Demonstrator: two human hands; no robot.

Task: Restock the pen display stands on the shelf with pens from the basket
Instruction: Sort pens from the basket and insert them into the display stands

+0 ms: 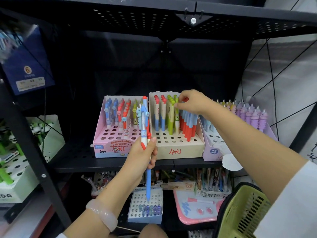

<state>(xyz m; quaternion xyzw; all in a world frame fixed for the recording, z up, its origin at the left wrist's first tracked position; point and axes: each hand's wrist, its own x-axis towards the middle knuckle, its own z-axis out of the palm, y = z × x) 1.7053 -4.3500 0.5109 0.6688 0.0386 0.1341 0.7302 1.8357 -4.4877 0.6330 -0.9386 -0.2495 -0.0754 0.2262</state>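
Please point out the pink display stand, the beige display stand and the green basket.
pink display stand [118, 148], head view, on its front panel.
beige display stand [178, 152], head view, on its front face.
green basket [243, 213], head view, on its slotted wall.

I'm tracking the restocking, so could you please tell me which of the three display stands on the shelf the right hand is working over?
The middle beige cardboard stand, between the pink and lilac ones; the right hand pinches pen tops there.

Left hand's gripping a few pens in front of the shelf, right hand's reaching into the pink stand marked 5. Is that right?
Not quite. The head view shows the right hand at the pen tops in the beige stand marked 4, not the pink stand marked 5. The left hand does grip a few pens in front of the shelf.
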